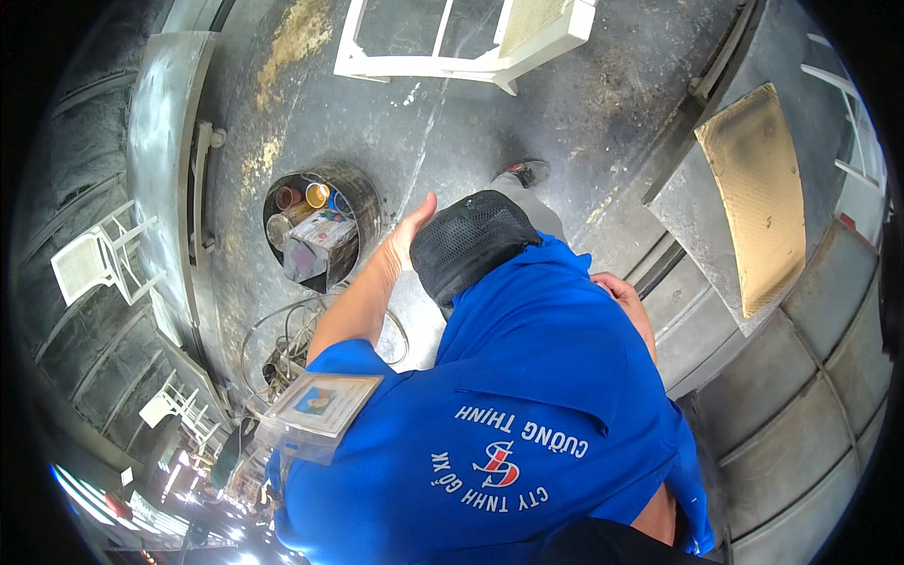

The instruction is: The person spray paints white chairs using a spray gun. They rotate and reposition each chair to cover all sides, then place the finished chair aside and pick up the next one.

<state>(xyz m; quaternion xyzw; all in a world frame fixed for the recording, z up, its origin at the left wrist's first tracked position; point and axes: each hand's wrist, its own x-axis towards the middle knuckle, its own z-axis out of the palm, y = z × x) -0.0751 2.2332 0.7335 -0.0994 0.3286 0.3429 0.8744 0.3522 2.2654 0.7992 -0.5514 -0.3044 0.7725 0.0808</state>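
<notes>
My left hand (408, 232) is at the left edge of a black mesh piece (476, 243) in front of my belly. Its thumb sticks out away from me; the mesh hides the other fingers, so whether they grip it cannot be made out. Down by my right side is my right hand (622, 294), fingers curled beside the hem of my blue shirt (527, 377). The shirt partly covers that hand, and anything in it is hidden. A badge in a clear sleeve (325, 405) lies against my chest on the left.
A round dark bin (369, 202) holding cans and a box stands ahead on the left, with tangled hoses (282, 330) nearer. A white furniture frame (424, 66) is on the floor ahead. Cardboard (758, 198) lies at right. White chairs (94, 264) stand at far left.
</notes>
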